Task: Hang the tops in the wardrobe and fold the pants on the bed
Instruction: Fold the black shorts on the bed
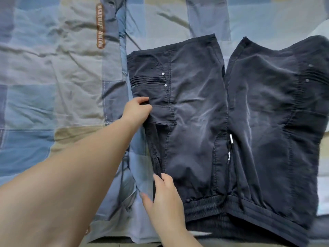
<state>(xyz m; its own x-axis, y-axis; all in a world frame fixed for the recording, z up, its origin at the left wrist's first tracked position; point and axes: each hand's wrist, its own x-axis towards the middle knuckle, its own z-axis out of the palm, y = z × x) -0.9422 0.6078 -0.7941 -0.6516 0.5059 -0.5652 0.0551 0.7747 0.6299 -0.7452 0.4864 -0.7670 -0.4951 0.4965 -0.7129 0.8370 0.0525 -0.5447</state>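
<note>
Across the bed (53,72), covered in a crumpled patchwork spread of blue, grey and tan squares, a pair of dark navy shorts (204,122) lies flat with its elastic waistband toward the near edge and both legs pointing away. Its left leg edge is lifted slightly off the cover. On the far left of the cover runs a brown printed strip (100,26). Left hand (137,111) reaches out on a long bare forearm and pinches the outer side seam of the shorts partway up the leg, fingers curled round the fabric. Right hand (165,196) pinches the same edge nearer the waistband. A white-tipped drawstring (230,148) lies between the legs
</note>
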